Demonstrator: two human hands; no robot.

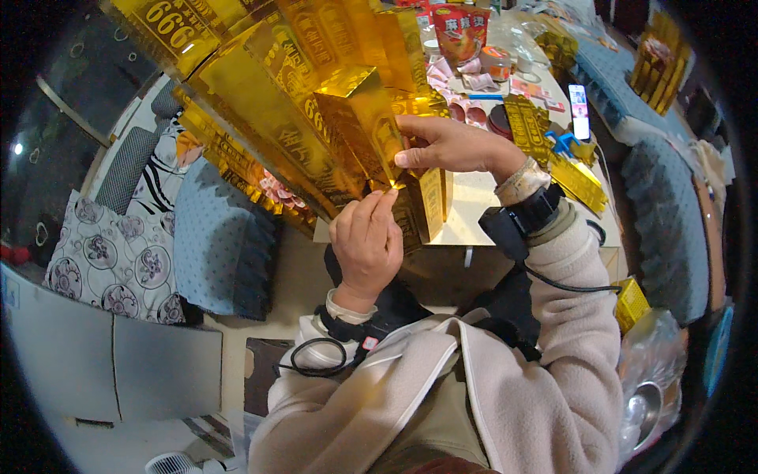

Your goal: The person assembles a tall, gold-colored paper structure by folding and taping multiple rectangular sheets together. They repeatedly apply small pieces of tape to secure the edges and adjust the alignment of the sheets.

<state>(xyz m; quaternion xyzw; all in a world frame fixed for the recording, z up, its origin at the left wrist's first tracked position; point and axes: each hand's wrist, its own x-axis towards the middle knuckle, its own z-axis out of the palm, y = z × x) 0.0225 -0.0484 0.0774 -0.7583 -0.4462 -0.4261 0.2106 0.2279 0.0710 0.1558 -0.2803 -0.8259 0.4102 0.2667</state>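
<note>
Head view: pinching the near corner of a gold box [365,118] with the left hand [367,241], touching its right side with the right hand [462,148] — firm hold or not, impossible to tell. Lying just ahead of both hands, long axis running away and leftward — crowded on the left by larger gold boxes [260,110]; well right of the right hand, a phone [579,112].

A pale table [474,212] carries folded gold pieces [527,133]; a red tub [461,39]; pink paper slips [480,82].
</note>
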